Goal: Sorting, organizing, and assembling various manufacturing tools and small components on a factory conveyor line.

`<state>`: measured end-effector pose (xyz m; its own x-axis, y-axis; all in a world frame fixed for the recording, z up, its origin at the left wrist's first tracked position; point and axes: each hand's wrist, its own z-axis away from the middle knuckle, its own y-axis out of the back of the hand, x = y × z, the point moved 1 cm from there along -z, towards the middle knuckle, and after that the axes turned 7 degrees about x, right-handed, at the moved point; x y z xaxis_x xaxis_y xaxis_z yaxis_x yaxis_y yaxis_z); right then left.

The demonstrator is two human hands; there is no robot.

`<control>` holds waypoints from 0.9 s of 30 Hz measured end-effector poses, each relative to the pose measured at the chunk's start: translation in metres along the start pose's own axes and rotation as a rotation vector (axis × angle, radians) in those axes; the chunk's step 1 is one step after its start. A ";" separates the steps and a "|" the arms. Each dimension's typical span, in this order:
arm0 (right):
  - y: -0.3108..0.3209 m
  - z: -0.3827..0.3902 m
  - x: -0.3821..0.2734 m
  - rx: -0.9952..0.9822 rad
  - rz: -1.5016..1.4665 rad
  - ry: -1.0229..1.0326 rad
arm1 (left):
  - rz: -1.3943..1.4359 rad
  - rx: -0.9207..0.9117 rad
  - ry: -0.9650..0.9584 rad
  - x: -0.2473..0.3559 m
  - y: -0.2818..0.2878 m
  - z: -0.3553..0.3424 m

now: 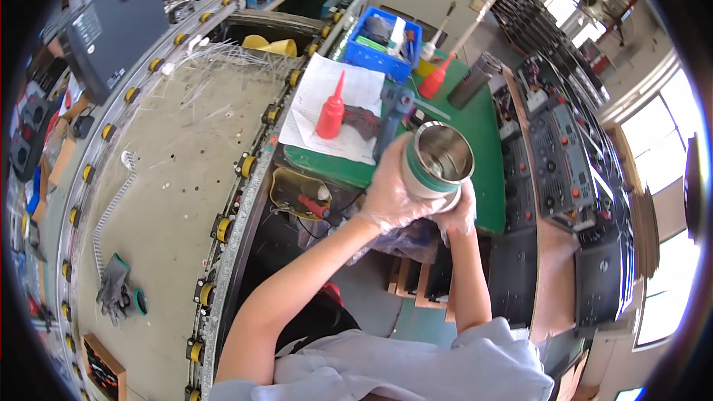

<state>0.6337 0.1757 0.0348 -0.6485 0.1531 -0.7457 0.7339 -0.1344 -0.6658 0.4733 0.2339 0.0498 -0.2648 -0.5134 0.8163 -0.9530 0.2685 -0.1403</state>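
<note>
A steel-lined cup [444,152] with a white and green outside is held up in front of me, its open mouth tilted toward me. My left hand [389,191], in a thin clear glove, wraps its left side. My right hand [458,213], gloved the same way, grips it low on the right. The cup's far side and some of my fingers are hidden. Just beyond my left hand, a blue-grey power tool [394,115] stands on the green table [486,178]. A red squeeze bottle [330,116] with a pointed nozzle sits on white paper [308,82] beside a dark cloth [362,122].
A blue bin [382,63] of small items, another red bottle [434,79] and a dark cylinder [475,82] stand farther back. To the left runs a roller-edged conveyor frame [241,171]. Black panels with knobs [561,156] line the right. Grey gloves [115,289] lie on the floor.
</note>
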 end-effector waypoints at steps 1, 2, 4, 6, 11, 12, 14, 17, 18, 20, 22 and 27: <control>0.003 0.000 -0.001 0.078 -0.087 -0.054 | 0.028 0.004 -0.012 0.008 0.007 0.001; 0.001 0.000 -0.001 0.057 -0.132 -0.029 | 0.092 0.000 -0.006 0.017 0.015 0.001; -0.001 0.002 0.000 0.043 -0.152 0.044 | 0.187 0.019 0.040 0.039 0.035 0.004; -0.022 0.011 -0.002 -0.076 -0.236 0.034 | 0.073 0.033 0.002 0.057 0.059 0.008; -0.086 0.026 0.007 -0.451 -0.454 -0.101 | -0.252 0.033 -0.067 0.111 0.120 0.040; -0.097 0.029 0.010 -0.482 -0.444 -0.103 | -0.316 0.003 -0.059 0.120 0.132 0.050; -0.115 0.031 0.019 -0.560 -0.441 -0.104 | -0.319 0.006 0.119 0.141 0.147 0.073; -0.142 0.040 0.030 -0.602 -0.410 -0.123 | -0.295 -0.012 0.448 0.155 0.171 0.116; -0.149 0.041 0.036 -0.642 -0.412 -0.131 | -0.248 -0.034 0.578 0.161 0.177 0.127; -0.162 0.045 0.045 -0.683 -0.431 -0.149 | -0.286 -0.012 0.516 0.170 0.188 0.148; -0.175 0.046 0.053 -0.729 -0.465 -0.164 | -0.350 0.009 0.385 0.180 0.198 0.164; -0.185 0.048 0.051 -0.741 -0.432 -0.162 | -0.276 0.046 0.341 0.207 0.189 0.148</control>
<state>0.4546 0.1611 0.1186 -0.8797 -0.1046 -0.4638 0.3235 0.5832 -0.7451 0.2165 0.0579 0.1099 0.0573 -0.2603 0.9638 -0.9888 0.1184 0.0908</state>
